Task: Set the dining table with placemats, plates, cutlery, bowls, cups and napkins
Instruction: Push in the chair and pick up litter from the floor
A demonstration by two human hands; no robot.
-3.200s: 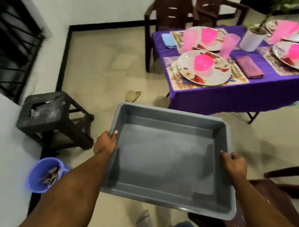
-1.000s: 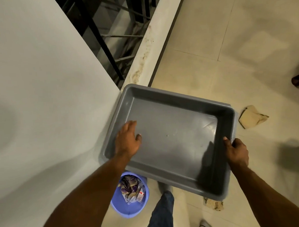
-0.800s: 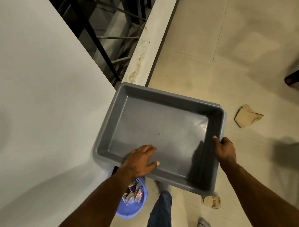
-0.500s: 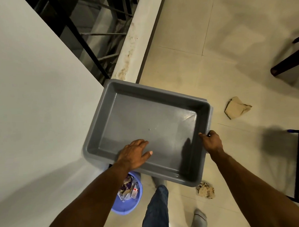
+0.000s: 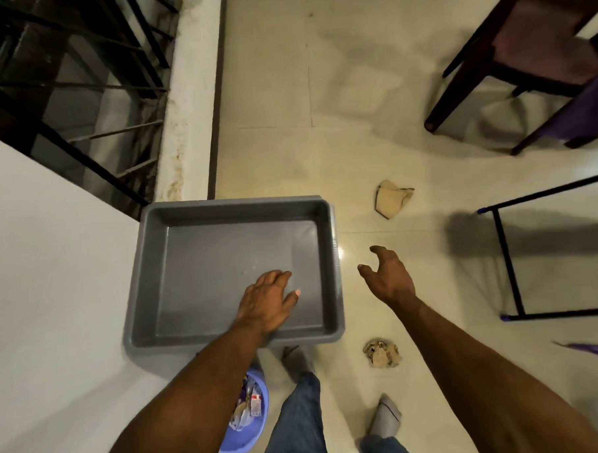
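While my left hand [image 5: 270, 301] rests flat inside the grey plastic tub [image 5: 228, 212], fingers straight against its floor and holding nothing, my right hand [image 5: 389, 277] hangs in the air just beside the tub's right wall, fingers loosely spread and empty. That tub sits level below me against the white wall [image 5: 53, 271], above a blue bucket [image 5: 243, 444] of scraps. Crumpled paper [image 5: 382, 353] lies on the tiled floor [image 5: 287, 141] by my feet.

Grey tray [image 5: 148, 267], blue bucket [image 5: 243, 441], crumpled paper [image 5: 382, 353] nearby.
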